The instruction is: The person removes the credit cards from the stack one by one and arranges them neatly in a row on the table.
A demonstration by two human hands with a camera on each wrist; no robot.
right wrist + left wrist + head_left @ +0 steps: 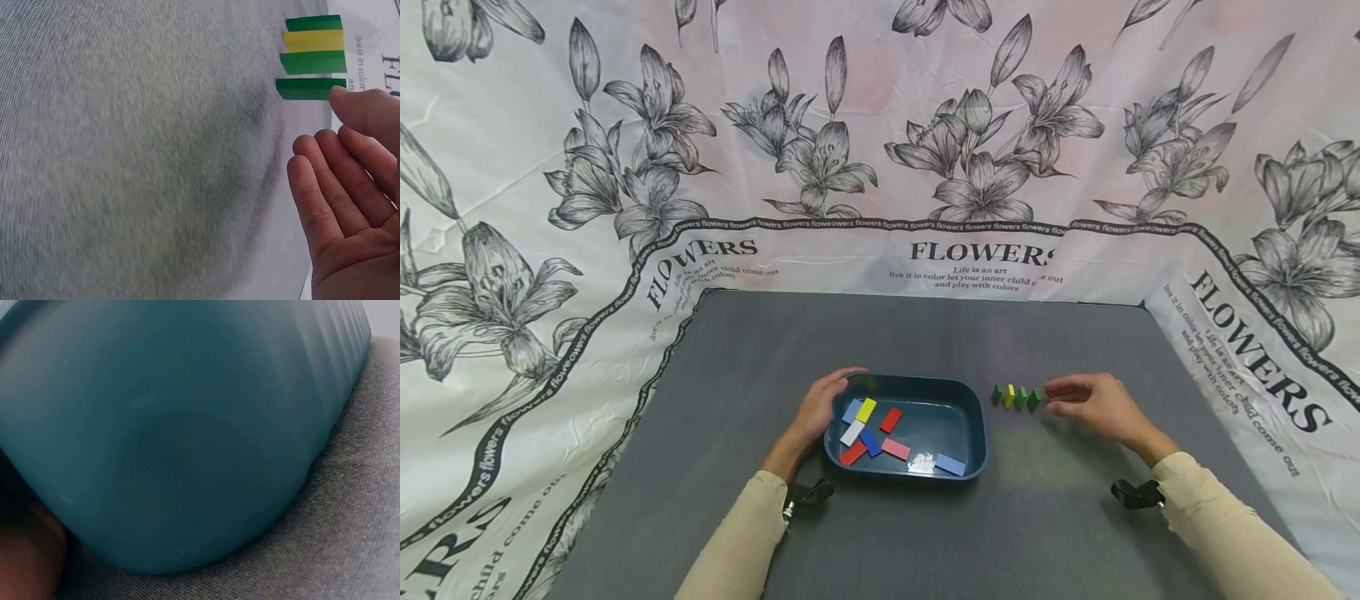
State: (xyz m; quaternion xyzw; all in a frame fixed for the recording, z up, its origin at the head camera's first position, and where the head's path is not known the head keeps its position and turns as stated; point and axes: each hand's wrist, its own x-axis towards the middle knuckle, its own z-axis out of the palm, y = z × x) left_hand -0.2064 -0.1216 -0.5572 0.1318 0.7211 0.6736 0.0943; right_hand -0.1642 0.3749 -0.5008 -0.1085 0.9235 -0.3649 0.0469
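A dark blue tray (880,472) holds several flat blocks: a yellow block (866,410), a white block (852,432), a pink block (896,449), and others in red and blue. My left hand (811,414) rests against its left side, fingers reaching along the far corner. The left wrist view is mostly filled by the tray's outer wall (187,425). Right of the tray, three green blocks and a yellow block (1009,396) stand on edge in a row. Beside the nearest green block (309,89), my right hand (1093,402) has loosely extended fingers; its thumb tip overlaps that block's end in the right wrist view.
A grey cloth-covered table (760,333) lies under everything. Around its far side and both flanks rises a white sheet (842,258) printed with flowers and lettering. Black wrist-camera mounts (1137,494) sit at both wrists.
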